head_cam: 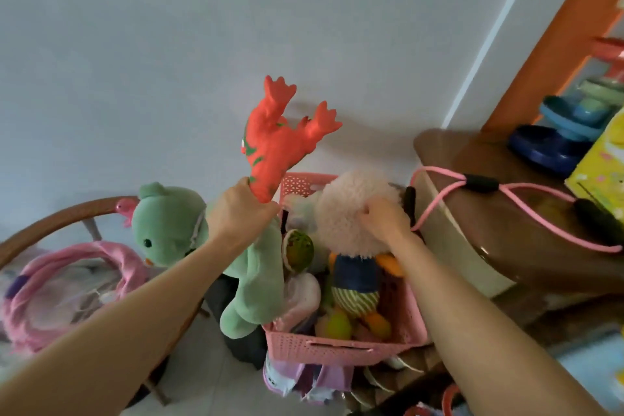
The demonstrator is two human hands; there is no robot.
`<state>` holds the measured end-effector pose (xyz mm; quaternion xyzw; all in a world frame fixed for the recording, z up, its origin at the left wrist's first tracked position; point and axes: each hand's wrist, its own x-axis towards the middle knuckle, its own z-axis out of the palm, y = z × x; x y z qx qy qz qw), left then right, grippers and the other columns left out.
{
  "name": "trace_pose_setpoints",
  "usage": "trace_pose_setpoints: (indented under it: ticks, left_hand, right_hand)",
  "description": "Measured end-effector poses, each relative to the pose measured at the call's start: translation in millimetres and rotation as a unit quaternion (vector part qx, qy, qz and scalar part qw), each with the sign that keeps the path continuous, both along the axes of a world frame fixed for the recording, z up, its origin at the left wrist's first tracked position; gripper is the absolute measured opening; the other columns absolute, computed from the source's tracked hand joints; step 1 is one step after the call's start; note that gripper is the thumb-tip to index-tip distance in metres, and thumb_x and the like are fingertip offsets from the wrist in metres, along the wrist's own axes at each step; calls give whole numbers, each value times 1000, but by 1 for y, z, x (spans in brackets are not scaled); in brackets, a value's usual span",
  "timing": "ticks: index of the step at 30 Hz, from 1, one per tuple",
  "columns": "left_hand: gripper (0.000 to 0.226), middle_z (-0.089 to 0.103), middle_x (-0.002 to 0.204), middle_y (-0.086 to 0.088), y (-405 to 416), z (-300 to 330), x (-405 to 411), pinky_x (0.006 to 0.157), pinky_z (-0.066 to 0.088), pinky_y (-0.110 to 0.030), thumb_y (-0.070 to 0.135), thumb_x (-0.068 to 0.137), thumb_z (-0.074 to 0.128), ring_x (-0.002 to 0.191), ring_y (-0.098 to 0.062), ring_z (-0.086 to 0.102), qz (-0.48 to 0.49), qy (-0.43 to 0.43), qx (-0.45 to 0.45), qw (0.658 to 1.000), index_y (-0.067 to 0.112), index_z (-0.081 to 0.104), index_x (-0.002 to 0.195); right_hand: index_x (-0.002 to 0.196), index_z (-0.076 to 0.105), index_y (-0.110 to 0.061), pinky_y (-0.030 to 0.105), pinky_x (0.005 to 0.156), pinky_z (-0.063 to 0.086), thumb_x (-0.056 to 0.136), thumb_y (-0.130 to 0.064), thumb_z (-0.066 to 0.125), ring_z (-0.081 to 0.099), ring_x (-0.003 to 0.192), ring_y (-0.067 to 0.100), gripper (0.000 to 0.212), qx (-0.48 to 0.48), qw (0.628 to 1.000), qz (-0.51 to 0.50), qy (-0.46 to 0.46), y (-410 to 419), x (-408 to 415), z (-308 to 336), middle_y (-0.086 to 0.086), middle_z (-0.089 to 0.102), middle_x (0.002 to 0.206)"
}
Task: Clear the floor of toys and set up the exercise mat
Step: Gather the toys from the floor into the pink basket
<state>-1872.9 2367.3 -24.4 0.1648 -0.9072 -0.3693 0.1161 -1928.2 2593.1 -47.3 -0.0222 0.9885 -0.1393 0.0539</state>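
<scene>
**Legible text: none**

No words, labels, brand marks or numbers can be read anywhere in the view. The yellow box [604,159] at the right edge carries printed decoration, too blurred to tell whether any of it is lettering.

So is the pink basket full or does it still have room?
Nearly full. The pink basket holds soft toys piled up to its rim, and the fluffy-headed doll under the right hand rises above it.
</scene>
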Motion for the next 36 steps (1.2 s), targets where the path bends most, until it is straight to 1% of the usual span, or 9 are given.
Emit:
trace_pose_setpoints:
  ticks: [5, 9, 12, 19, 23, 26, 32, 34, 36]
  left_hand:
    - [22, 49, 61, 10, -9, -15, -2, 49, 28, -23, 27, 68, 62, 54, -9, 44, 12, -25, -25, 999, 23, 49, 85]
    - [29, 50, 62, 10, -13, -17, -11, 56, 34, -27, 37, 59, 54, 56, -13, 48, 8, -32, -33, 999, 23, 50, 85]
    - [26, 47, 60, 11, -8, -18, -17, 59, 34, -28, 35, 63, 58, 58, -19, 47, 1, -27, -45, 999, 23, 48, 84]
    - [27, 44, 62, 12, -9, -26, -18, 62, 36, -30, 35, 68, 65, 65, -24, 50, -16, -23, -73, 997, 25, 45, 83]
    - [29, 40, 62, 12, -8, -25, -18, 62, 32, -29, 45, 71, 62, 64, -21, 45, -12, -31, -91, 995, 25, 44, 83]
    - [28, 43, 65, 8, -8, -25, -17, 62, 32, -30, 47, 71, 60, 65, -21, 45, -11, -36, -86, 996, 26, 43, 80]
    - [28, 53, 68, 6, -15, -21, -16, 60, 36, -29, 41, 68, 64, 64, -21, 51, -26, -46, -38, 998, 24, 47, 81]
    - [26, 53, 63, 6, -21, -16, -14, 55, 36, -26, 35, 60, 63, 58, -19, 52, -21, -46, 50, 997, 23, 48, 78]
    - [22, 49, 57, 2, -27, -7, -15, 56, 38, -28, 28, 52, 54, 55, -24, 48, -28, -26, 161, 986, 20, 46, 70]
  right_hand:
    - [123, 50, -2, 42, 96, 43, 93, -17, 46, 51, 114, 34, 35, -89, 988, -121, 26, 5, -4, -53, 18, 54, 123]
    - [131, 42, -15, 42, 102, 36, 93, -23, 43, 41, 124, 30, 38, 49, 995, 17, 85, -7, 6, -76, 13, 45, 134]
    - [139, 33, -26, 44, 111, 19, 92, -40, 42, 18, 139, 27, 50, 106, 986, 131, -1, -13, 24, -103, 7, 22, 152]
    - [146, 19, -29, 48, 116, 1, 94, -19, 34, -15, 142, 27, 55, 185, 965, 74, -170, -5, 34, -134, -6, -13, 156]
    - [139, 35, -19, 48, 115, 10, 93, -24, 38, 5, 142, 34, 46, 102, 973, 24, -205, -31, 15, -108, 2, 13, 155]
    - [129, 46, -16, 39, 100, 38, 94, -22, 43, 46, 123, 29, 36, -50, 998, 17, -36, -46, 8, -79, 9, 50, 134]
    - [118, 54, -9, 35, 94, 44, 83, -9, 59, 53, 110, 21, 35, -201, 951, 106, 210, -80, -11, 3, 6, 58, 117]
    - [105, 59, -10, 29, 82, 46, 85, -14, 60, 58, 97, 18, 21, -234, 956, 100, 146, -92, -9, 16, 4, 63, 103]
    - [110, 58, -11, 21, 77, 43, 86, -24, 63, 60, 95, 15, 28, -305, 946, 98, -52, -103, 0, 18, 2, 63, 104]
